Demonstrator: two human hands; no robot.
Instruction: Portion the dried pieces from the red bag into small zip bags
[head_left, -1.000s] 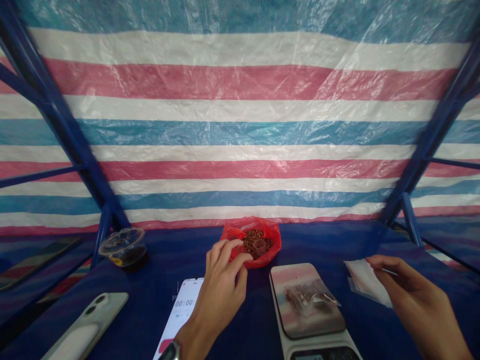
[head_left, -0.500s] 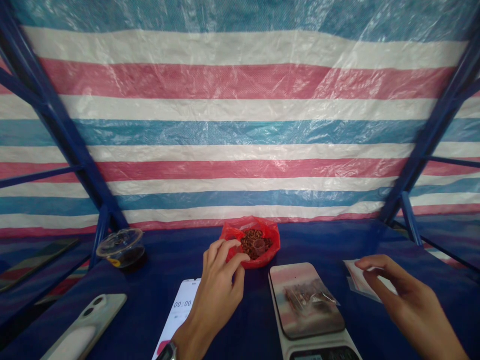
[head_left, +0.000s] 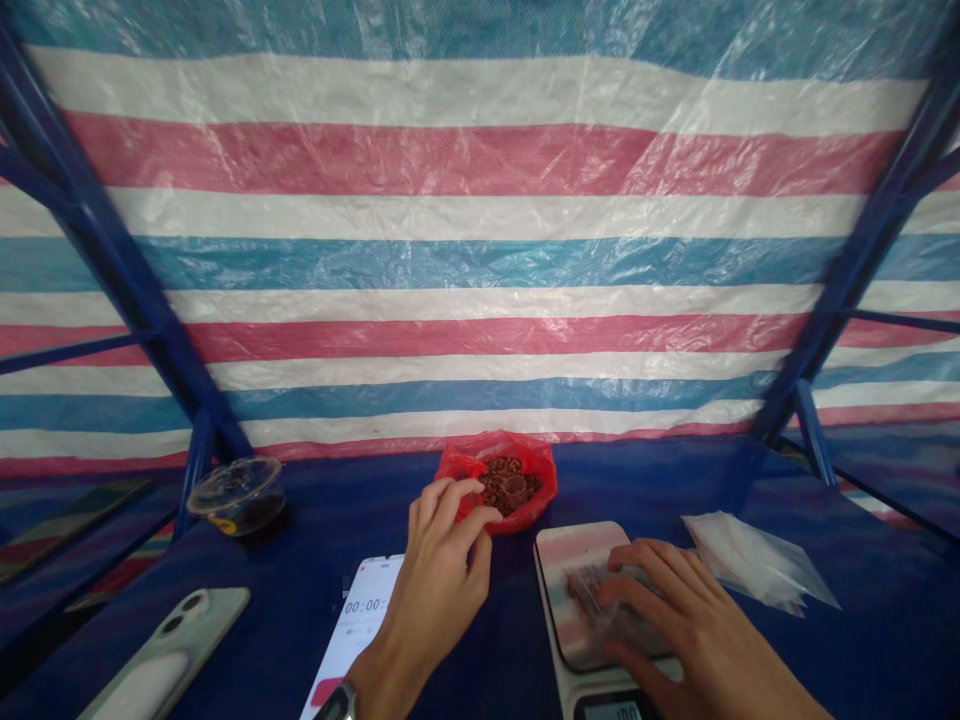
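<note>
Examining the right side first, we find the right hand [head_left: 694, 625] over a small clear plastic packet with brown contents [head_left: 583, 590], which lies on the reflective rounded-square plate of a pale digital scale [head_left: 568, 545]. The governing relation is this: the packet sits forward and to the left of the right wrist, directly beneath the fingers, and the right hand is clearly the nearer. Its fingers are spread and bent, the thumb standing apart from them; whether any fingertip bears on the packet we cannot tell. The hand hides the packet's right part, so we cannot fix its long axis. The left hand [head_left: 444, 560] is loosely curled, thumb and forefinger apart, at the near left rim of a crumpled red plastic bag [head_left: 546, 482] holding brown pieces and a small translucent cup [head_left: 516, 488]. We note that the scale's far and left edges are exposed, while the right hand and forearm cover much of its right edge. A strip of dark blue tabletop [head_left: 517, 620] separates the scale from the left hand. Right of the scale we record a pile of thin clear plastic bags [head_left: 765, 565], just beyond the right hand; left, a white-screened phone showing a timer [head_left: 360, 600] lies partly under the left forearm.
</note>
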